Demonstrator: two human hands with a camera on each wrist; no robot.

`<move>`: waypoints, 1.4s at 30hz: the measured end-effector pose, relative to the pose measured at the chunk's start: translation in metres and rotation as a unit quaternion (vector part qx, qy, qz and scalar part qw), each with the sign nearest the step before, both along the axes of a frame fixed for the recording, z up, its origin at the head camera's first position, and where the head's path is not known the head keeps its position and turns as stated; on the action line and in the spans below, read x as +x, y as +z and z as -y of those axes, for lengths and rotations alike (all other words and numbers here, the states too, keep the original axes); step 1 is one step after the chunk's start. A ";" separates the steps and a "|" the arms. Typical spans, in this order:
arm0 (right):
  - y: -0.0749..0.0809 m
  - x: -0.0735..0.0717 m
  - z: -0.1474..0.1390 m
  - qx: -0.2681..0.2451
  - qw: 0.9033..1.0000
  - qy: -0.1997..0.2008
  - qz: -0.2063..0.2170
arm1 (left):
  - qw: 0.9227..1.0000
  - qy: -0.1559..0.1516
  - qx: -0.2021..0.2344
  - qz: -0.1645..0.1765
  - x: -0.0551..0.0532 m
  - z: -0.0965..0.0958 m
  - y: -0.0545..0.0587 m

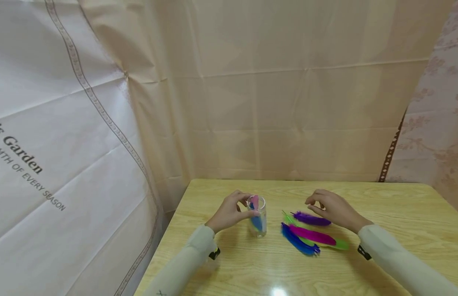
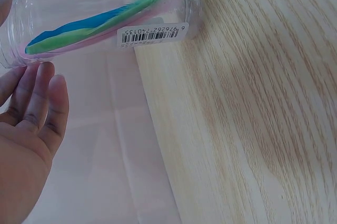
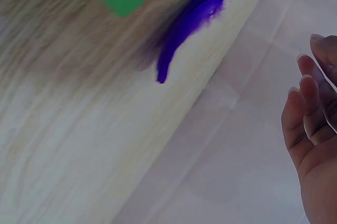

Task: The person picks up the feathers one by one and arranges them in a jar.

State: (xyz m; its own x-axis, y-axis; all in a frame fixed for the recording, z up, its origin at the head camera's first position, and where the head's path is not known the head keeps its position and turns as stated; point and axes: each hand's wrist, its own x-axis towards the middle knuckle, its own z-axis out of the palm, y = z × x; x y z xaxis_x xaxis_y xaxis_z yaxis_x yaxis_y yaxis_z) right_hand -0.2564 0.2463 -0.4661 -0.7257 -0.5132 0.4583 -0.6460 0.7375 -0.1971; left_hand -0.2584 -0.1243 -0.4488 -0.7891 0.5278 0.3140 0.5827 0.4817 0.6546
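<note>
My left hand holds a clear plastic jar near its top, thumb on one side and fingers on the other. The jar stands upright on the table. Inside it, in the left wrist view, lean a blue feather, a green feather and a pink feather. Over the table, just behind a purple feather, hovers my right hand, its fingers loosely bent around nothing. Next to the purple one lie a magenta feather, a blue feather and green feathers.
The pale wood table ends at a back edge near both hands. Behind it hangs a beige cloth, and a white printed cloth hangs on the left. A barcode label is stuck to the jar.
</note>
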 end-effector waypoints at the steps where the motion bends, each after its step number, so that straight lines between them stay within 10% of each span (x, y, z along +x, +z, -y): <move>1: -0.002 0.000 -0.002 0.001 1.000 -0.001 0.001 | 1.000 0.000 0.000 0.000 0.000 0.000 0.000; 42: -0.051 0.001 -0.051 0.015 0.988 -0.070 0.137 | 1.000 0.002 -0.004 -0.001 0.002 0.000 0.003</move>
